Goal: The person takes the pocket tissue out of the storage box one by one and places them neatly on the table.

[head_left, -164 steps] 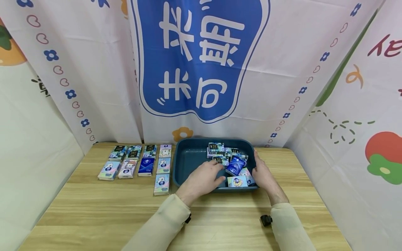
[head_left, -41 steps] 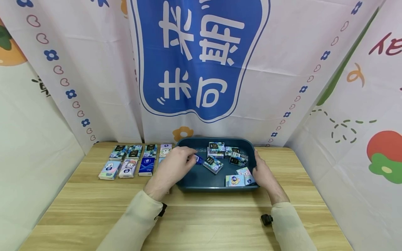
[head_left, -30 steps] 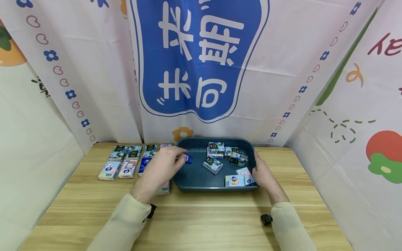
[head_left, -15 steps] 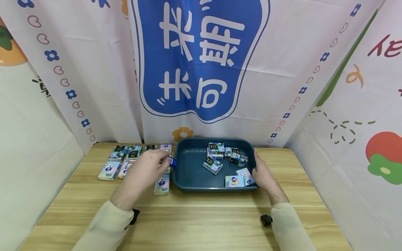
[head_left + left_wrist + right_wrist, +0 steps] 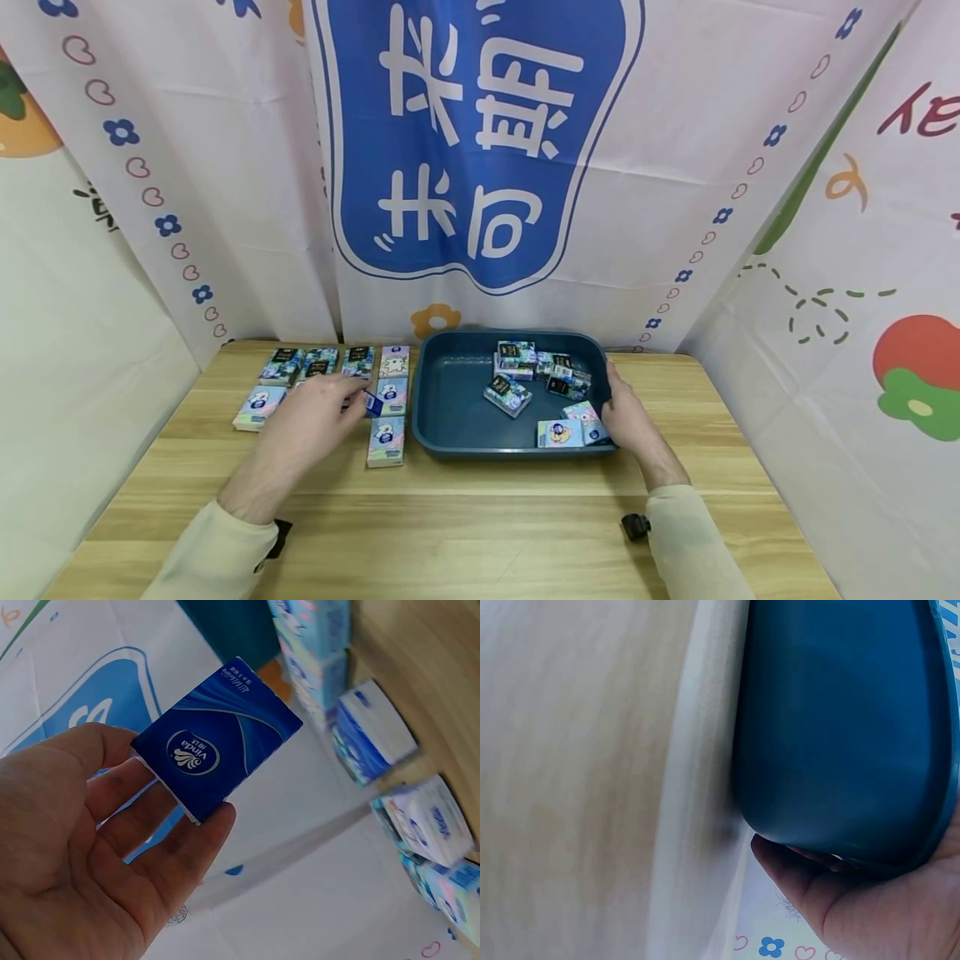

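My left hand (image 5: 307,421) pinches a dark blue Vinda tissue pack (image 5: 217,742) between thumb and fingertips, above the packs on the left of the table. In the left wrist view, its front with the oval logo shows whole. My right hand (image 5: 628,412) grips the right end of a dark teal plastic bin (image 5: 457,421). From the right wrist, its fingers (image 5: 795,877) reach around the outside of the bin's wall. Inside the bin, several floral dark packs (image 5: 508,395) lie loosely in the right half, with pastel packs (image 5: 560,433) at the front right corner.
Tissue packs stand in short columns left of the bin: floral ones (image 5: 282,366) at the back, a pastel one (image 5: 260,406) in front, and a column of pastel packs (image 5: 386,442) beside the bin. A printed curtain (image 5: 480,308) hangs behind the table (image 5: 510,533).
The blue pack has left the heap in the bin; my left hand has carried it leftward over the rim to the rows. A floral pack in the bin has shifted. My right hand stays put.
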Demonstrator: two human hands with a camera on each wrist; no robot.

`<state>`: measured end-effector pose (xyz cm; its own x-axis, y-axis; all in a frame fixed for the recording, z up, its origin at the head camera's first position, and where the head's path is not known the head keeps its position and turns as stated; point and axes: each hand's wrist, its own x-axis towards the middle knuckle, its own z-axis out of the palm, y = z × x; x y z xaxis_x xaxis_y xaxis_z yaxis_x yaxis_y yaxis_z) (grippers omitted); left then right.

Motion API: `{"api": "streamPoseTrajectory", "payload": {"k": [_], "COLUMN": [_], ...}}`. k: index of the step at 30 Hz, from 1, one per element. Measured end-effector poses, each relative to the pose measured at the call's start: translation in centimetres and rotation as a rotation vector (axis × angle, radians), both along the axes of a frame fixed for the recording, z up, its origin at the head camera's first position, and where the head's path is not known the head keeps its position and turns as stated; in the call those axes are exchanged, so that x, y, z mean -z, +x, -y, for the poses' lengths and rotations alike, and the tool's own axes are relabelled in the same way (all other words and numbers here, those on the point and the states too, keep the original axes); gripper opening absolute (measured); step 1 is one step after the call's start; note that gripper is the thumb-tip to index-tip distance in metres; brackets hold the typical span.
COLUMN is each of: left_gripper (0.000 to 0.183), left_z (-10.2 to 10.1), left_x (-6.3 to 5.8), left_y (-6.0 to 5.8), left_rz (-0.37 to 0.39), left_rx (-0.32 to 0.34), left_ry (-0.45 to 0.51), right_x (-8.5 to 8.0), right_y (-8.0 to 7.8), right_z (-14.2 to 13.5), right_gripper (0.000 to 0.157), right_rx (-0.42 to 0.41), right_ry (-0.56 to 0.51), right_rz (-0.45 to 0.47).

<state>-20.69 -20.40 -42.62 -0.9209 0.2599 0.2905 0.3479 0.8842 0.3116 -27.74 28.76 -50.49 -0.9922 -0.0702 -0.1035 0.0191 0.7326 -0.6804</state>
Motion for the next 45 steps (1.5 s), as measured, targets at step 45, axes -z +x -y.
{"api": "streamPoseTrajectory", "payload": {"k": [45], "left_gripper": [0.027], "left_z": [2.6], "left_x": [4.8], "left_y": [1.1], "left_rz": [0.068], "left_rx": [0.043], "left_ry": [-0.097], "right_x": [-0.1], "right_y": [0.1], "right_z": [0.0], "right_gripper": [0.081], "right_rx": [0.004], "right_ry": [0.003], "right_rz": [0.0]}}
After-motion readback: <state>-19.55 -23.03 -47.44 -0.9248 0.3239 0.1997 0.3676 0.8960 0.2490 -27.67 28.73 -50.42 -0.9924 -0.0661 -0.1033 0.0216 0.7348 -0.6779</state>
